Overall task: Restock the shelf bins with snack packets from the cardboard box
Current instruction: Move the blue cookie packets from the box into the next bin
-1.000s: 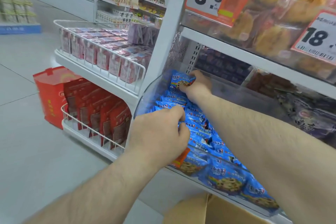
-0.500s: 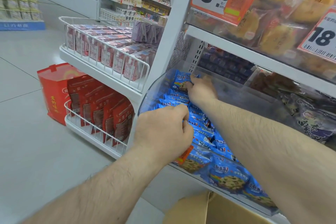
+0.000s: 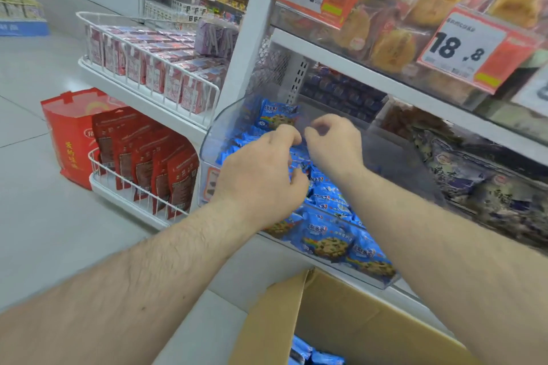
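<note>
Packets (image 3: 326, 241) under hands (image 3: 261, 178), bin (image 3: 216, 139)

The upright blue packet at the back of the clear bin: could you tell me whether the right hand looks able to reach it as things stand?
Probably yes. The right hand hovers over the clear bin, which is open on top, just beside the upright blue packet, with nothing between them.
</note>
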A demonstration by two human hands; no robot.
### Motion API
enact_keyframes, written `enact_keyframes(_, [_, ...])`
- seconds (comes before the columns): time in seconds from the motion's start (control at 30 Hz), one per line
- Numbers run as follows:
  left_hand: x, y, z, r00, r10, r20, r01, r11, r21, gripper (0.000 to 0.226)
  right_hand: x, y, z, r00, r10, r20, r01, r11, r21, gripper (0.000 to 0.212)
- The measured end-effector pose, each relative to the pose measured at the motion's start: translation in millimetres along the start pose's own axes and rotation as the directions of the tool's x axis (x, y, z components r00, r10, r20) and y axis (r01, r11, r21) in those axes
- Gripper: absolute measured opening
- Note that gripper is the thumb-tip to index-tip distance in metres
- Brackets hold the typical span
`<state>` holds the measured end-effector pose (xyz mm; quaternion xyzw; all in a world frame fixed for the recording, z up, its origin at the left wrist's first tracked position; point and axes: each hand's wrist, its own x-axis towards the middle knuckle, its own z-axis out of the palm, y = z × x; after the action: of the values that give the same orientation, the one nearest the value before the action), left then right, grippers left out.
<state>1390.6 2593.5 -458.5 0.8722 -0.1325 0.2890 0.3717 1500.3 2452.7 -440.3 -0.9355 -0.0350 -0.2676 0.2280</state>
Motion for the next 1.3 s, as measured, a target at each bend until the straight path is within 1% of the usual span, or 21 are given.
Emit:
enact_keyframes(0.07, [-9, 12, 4, 0.996, 0.089, 0.016, -0.088, 0.994, -0.07, 0.028, -33, 7, -27, 0.978, -0.14, -0.153, 0.137, 0.99, -0.026, 0.014])
enact_keyframes(0.13, [-16, 23, 11, 0.988, 0.144, 0.058, -0.135, 0.981, -0.136, 0.025, -61, 17, -51, 0.913, -0.298, -0.28, 0.283, 0.954, -0.095, 0.013])
enact_keyframes(0.2, [-25, 34, 21, 0.978, 0.16, 0.135, -0.135, 0.975, -0.178, 0.023, -86, 27, -72, 0.842, -0.405, -0.357, 0.388, 0.914, -0.121, 0.012])
enact_keyframes(0.3, [-39, 49, 35, 0.939, 0.223, 0.26, -0.175, 0.965, -0.196, 0.018, -128, 47, -98, 0.794, -0.471, -0.385, 0.483, 0.873, -0.072, 0.013])
enact_keyframes(0.4, [-56, 60, 48, 0.829, 0.386, 0.405, -0.329, 0.922, -0.205, 0.021, -180, 73, -113, 0.8, -0.496, -0.339, 0.531, 0.847, 0.014, 0.015])
enact_keyframes(0.47, [-67, 63, 58, 0.725, 0.419, 0.546, -0.382, 0.905, -0.188, 0.023, -211, 98, -113, 0.838, -0.452, -0.306, 0.494, 0.867, 0.072, 0.016])
enact_keyframes(0.53, [-76, 65, 69, 0.616, 0.398, 0.679, -0.407, 0.9, -0.157, 0.021, -239, 125, -103, 0.9, -0.362, -0.243, 0.4, 0.907, 0.133, 0.017])
enact_keyframes(0.6, [-84, 65, 80, 0.497, 0.335, 0.8, -0.411, 0.903, -0.124, 0.021, -265, 157, -82, 0.955, -0.264, -0.136, 0.282, 0.95, 0.134, 0.016])
enact_keyframes(0.67, [-91, 63, 90, 0.383, 0.268, 0.884, -0.42, 0.903, -0.092, 0.022, -290, 191, -55, 0.992, -0.126, 0.021, 0.124, 0.989, 0.077, 0.017])
enact_keyframes(0.7, [-95, 62, 95, 0.332, 0.24, 0.912, -0.42, 0.904, -0.085, 0.022, -301, 207, -42, 0.993, -0.034, 0.117, 0.029, 0.999, 0.039, 0.02])
enact_keyframes(0.73, [-98, 60, 101, 0.283, 0.211, 0.936, -0.41, 0.908, -0.081, 0.023, -312, 223, -28, 0.974, 0.066, 0.219, -0.065, 0.998, -0.012, 0.023])
enact_keyframes(0.77, [-102, 59, 105, 0.245, 0.188, 0.951, -0.396, 0.915, -0.079, 0.024, -322, 237, -14, 0.933, 0.16, 0.323, -0.143, 0.987, -0.076, 0.024])
enact_keyframes(0.83, [-106, 56, 115, 0.205, 0.155, 0.966, -0.383, 0.921, -0.067, 0.025, -341, 258, 11, 0.801, 0.323, 0.504, -0.243, 0.945, -0.218, 0.018])
enact_keyframes(0.87, [-108, 54, 119, 0.195, 0.141, 0.971, -0.382, 0.923, -0.058, 0.026, -350, 266, 23, 0.729, 0.386, 0.565, -0.265, 0.921, -0.287, 0.015])
enact_keyframes(0.93, [-110, 46, 128, 0.18, 0.11, 0.977, -0.368, 0.929, -0.036, 0.027, -367, 278, 44, 0.582, 0.483, 0.654, -0.243, 0.871, -0.428, 0.015])
enact_keyframes(1.0, [-114, 40, 135, 0.169, 0.074, 0.983, -0.348, 0.937, -0.011, 0.026, -385, 287, 61, 0.477, 0.532, 0.7, -0.158, 0.835, -0.527, 0.026])
enact_keyframes(1.07, [-117, 39, 140, 0.164, 0.048, 0.985, -0.322, 0.947, 0.008, 0.024, -401, 292, 72, 0.442, 0.568, 0.694, -0.164, 0.812, -0.56, 0.034])
enact_keyframes(1.1, [-118, 40, 141, 0.167, 0.037, 0.985, -0.304, 0.952, 0.016, 0.023, -407, 292, 75, 0.442, 0.584, 0.681, -0.176, 0.801, -0.572, 0.037])
enact_keyframes(1.13, [-120, 40, 142, 0.173, 0.031, 0.984, -0.285, 0.958, 0.02, 0.021, -411, 293, 77, 0.457, 0.587, 0.668, -0.166, 0.794, -0.585, 0.039])
enact_keyframes(1.23, [-124, 39, 143, 0.168, -0.016, 0.986, -0.217, 0.975, 0.052, 0.017, -418, 294, 81, 0.527, 0.534, 0.661, -0.056, 0.798, -0.6, 0.041])
enact_keyframes(1.3, [-126, 39, 144, 0.162, -0.06, 0.985, -0.151, 0.985, 0.084, 0.016, -419, 291, 77, 0.55, 0.502, 0.667, -0.06, 0.821, -0.568, 0.036])
